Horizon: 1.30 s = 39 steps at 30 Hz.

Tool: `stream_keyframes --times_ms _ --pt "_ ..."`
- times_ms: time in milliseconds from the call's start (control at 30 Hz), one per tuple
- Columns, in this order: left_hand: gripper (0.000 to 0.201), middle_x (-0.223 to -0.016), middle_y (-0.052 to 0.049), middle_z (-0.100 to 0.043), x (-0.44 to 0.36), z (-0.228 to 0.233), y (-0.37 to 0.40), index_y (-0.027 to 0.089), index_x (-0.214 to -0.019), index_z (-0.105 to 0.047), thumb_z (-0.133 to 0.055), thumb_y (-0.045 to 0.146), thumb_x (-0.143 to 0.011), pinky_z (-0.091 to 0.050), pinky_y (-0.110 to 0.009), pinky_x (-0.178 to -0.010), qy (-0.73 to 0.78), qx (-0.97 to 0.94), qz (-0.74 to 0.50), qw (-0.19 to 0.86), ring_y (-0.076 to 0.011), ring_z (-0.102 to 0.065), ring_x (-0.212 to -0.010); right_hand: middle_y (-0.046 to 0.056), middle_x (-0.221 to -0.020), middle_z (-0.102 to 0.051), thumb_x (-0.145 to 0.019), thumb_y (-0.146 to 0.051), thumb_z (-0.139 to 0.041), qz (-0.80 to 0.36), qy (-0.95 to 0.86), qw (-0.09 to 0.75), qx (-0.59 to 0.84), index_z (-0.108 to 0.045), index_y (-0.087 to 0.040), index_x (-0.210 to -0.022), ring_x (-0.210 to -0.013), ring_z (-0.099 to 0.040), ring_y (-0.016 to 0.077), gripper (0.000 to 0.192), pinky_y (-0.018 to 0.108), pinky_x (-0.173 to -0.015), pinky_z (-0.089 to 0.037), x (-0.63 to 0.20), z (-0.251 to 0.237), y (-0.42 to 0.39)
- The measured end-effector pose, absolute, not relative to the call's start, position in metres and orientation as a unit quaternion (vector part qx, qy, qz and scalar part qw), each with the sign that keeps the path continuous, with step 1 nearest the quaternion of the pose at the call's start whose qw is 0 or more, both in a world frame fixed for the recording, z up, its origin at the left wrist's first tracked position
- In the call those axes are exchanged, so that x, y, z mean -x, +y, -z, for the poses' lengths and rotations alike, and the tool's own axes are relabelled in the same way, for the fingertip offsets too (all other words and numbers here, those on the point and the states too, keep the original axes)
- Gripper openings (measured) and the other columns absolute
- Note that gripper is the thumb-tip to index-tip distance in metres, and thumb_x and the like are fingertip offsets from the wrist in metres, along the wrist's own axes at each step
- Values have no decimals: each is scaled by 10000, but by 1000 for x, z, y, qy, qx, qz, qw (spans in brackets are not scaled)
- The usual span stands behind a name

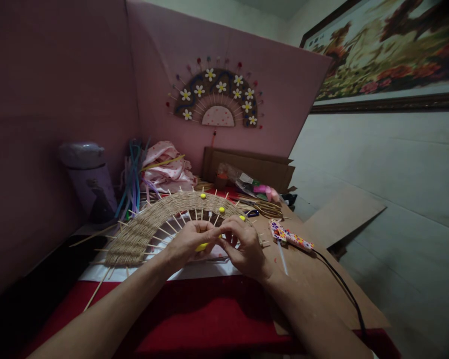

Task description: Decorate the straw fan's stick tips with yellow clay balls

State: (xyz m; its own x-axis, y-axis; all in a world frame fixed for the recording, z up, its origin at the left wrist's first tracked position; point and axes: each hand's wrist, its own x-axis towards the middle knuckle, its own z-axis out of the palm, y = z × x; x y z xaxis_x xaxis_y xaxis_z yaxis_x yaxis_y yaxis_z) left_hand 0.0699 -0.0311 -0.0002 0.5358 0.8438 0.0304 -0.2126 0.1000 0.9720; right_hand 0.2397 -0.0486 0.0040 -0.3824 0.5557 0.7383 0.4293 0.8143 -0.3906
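Both my hands meet in front of a fan-shaped woven twine piece (134, 234) with thin wooden sticks running through it. A soft yellow lump, which looks like modelling clay (201, 247), shows under the curled fingers of my left hand (194, 239). My right hand (245, 244) is closed, its thumb and fingers pinched against the left fingertips, where a small bit of yellow also shows. On the weave sit separate yellow blobs: one near the top (203, 196), another (222, 210) to its right, and a third (242, 218) just above my right hand.
A flower-patterned glue gun (290, 237) with a black cord lies on brown cardboard (322, 289) at right. Behind are scissors (271, 209), pink cloth (168, 167), blue strips (133, 169) and a purple tumbler (92, 184). A finished flowered fan (221, 87) hangs on the pink board.
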Motion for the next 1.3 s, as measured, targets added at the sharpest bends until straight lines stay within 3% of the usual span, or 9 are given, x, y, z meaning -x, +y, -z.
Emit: stream_keyframes --times_ms 133,367,600,1300 --pt "339 -477 41 -500 -70 -1 -31 141 -679 -546 -722 430 -701 -233 -163 -365 294 -546 -386 683 -41 -377 -371 21 -784 -523 -819 -193 -615 -61 -823 475 307 -534 -199 -823 -638 -471 126 82 244 -538 -412 -240 -4 -48" --pt "357 -460 45 -478 -71 0 -31 146 -651 -515 -698 443 -724 -217 -160 -359 283 -545 -391 685 -38 -358 -363 36 -835 -549 -842 -162 -575 -63 -829 473 291 -558 -200 -905 -658 -490 128 75 248 -553 -427 -241 -3 -48" --pt "385 -478 41 -497 -71 -3 -32 148 -644 -505 -734 456 -676 -237 -154 -364 302 -527 -392 691 -39 -384 -370 33 -835 -549 -801 -207 -649 -65 -826 473 300 -560 -196 -890 -649 -489 124 126 245 -542 -432 -240 -3 -49" --pt "351 -466 47 -488 -71 -4 -33 151 -649 -522 -716 439 -702 -210 -165 -366 290 -542 -386 688 -36 -362 -370 29 -825 -546 -835 -183 -595 -61 -828 471 297 -559 -202 -873 -641 -484 126 56 248 -551 -426 -240 -4 -49"
